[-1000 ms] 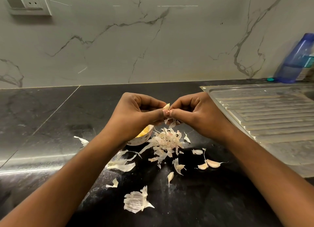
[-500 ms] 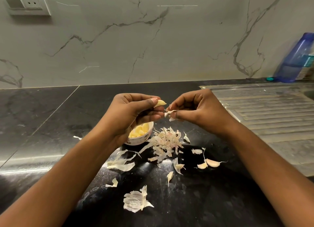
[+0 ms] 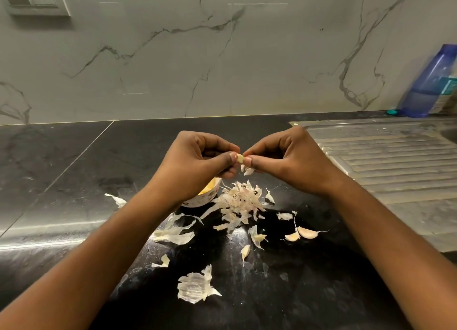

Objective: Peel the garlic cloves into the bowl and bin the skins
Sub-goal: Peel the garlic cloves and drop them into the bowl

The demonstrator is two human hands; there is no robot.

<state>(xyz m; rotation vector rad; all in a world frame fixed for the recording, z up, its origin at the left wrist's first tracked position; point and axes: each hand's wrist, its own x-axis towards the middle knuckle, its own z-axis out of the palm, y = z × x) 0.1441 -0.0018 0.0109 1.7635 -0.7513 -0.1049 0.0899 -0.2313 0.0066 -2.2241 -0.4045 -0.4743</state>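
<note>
My left hand (image 3: 197, 164) pinches a pale garlic clove (image 3: 240, 158) above the counter. My right hand (image 3: 289, 160) meets it fingertip to fingertip and pinches the clove's loose skin (image 3: 248, 171), which hangs below the thumbs. Under my left wrist sits a small white bowl (image 3: 202, 201) with peeled yellow cloves; most of it is hidden. A heap of papery skins (image 3: 238, 202) lies right of the bowl. Two unpeeled cloves (image 3: 302, 233) lie on the black counter to the right. No bin is in view.
More skin scraps lie scattered, a large one (image 3: 195, 288) near the front and others (image 3: 174, 235) by my left forearm. A steel sink drainboard (image 3: 390, 161) fills the right side. A blue bottle (image 3: 430, 82) stands at the back right against the marble wall.
My hands parted half a second ago, the left holding the clove and the right pulling skin away. Now they have come back together over the clove.
</note>
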